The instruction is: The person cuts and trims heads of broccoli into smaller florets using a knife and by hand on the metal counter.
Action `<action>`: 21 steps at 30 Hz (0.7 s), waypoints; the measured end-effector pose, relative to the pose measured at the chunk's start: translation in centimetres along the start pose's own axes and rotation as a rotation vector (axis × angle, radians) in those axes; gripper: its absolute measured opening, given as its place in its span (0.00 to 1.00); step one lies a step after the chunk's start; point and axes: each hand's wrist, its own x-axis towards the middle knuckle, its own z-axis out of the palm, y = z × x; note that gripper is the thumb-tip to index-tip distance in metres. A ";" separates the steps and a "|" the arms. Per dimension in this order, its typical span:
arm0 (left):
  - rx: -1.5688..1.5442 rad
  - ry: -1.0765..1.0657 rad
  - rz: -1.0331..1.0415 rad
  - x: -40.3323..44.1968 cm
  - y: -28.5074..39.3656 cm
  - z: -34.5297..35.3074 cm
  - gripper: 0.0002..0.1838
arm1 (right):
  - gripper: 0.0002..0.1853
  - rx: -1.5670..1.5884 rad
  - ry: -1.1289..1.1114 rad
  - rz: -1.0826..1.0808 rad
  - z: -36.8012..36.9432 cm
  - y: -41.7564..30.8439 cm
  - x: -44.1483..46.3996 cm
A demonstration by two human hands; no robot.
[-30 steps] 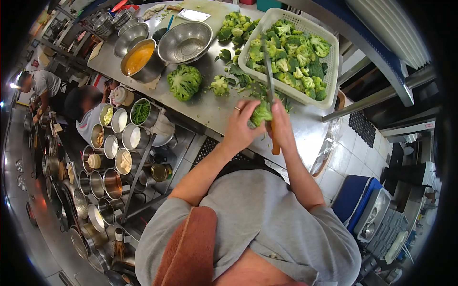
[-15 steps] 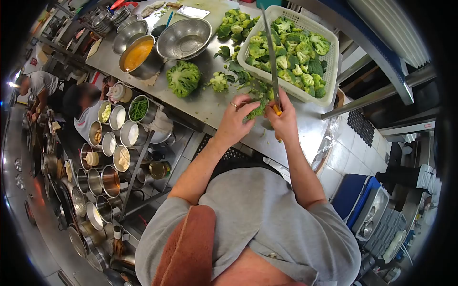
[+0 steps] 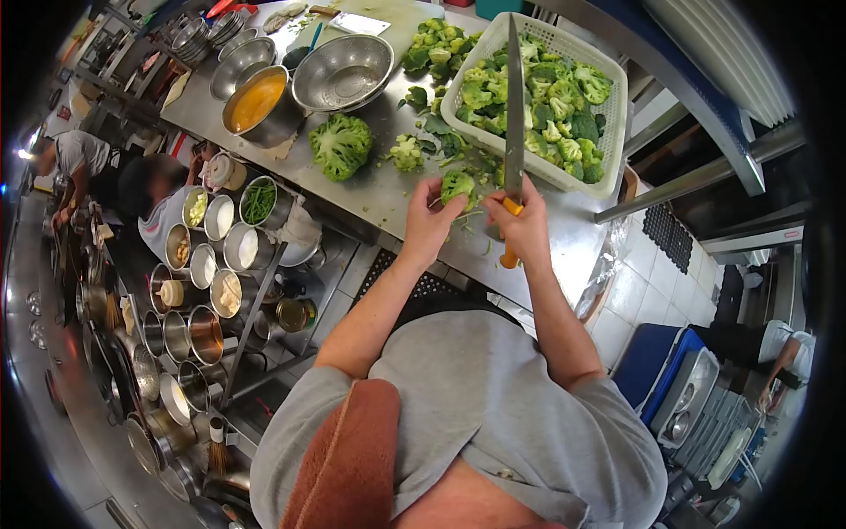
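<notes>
My left hand (image 3: 429, 220) pinches a small broccoli piece (image 3: 457, 187) over the front of the steel table (image 3: 379, 198). Close beside it on the right, my right hand (image 3: 522, 220) grips a long knife (image 3: 515, 115) by its orange handle, with the blade pointing away from me across the edge of a white basket (image 3: 608, 181). Cut broccoli florets (image 3: 564, 97) fill that basket. A large broccoli head (image 3: 340, 147) and a smaller floret (image 3: 406, 153) lie to the left, with leafy scraps around them. More florets (image 3: 438, 48) are heaped at the back.
Metal bowls (image 3: 343, 74) and a pot of orange liquid (image 3: 256, 101) stand at the table's left, near a cleaver (image 3: 359, 23). Containers of ingredients (image 3: 240, 247) fill a lower rack. Two people are at the far left; another person (image 3: 780, 348) is partly visible at right.
The broccoli piece in my left hand has moved slightly left and been turned. The knife blade has swung more upright and away from it. The person at right shows more.
</notes>
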 end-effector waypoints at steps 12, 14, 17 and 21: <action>0.223 -0.052 0.018 -1.0 0.2 0.7 0.18 | 0.46 -0.242 0.041 -0.201 0.6 -0.2 -0.7; 0.278 -0.066 0.052 -0.9 0.4 0.7 0.18 | 0.45 -0.282 0.033 -0.205 0.6 -0.7 -0.9; 0.146 -0.112 -0.140 -0.4 0.8 -0.3 0.19 | 0.44 -0.362 0.093 -0.218 -1.0 0.5 0.0; -0.561 -0.391 -0.579 0.4 2.3 -3.9 0.25 | 0.38 -0.323 0.201 -0.115 -4.3 1.1 0.8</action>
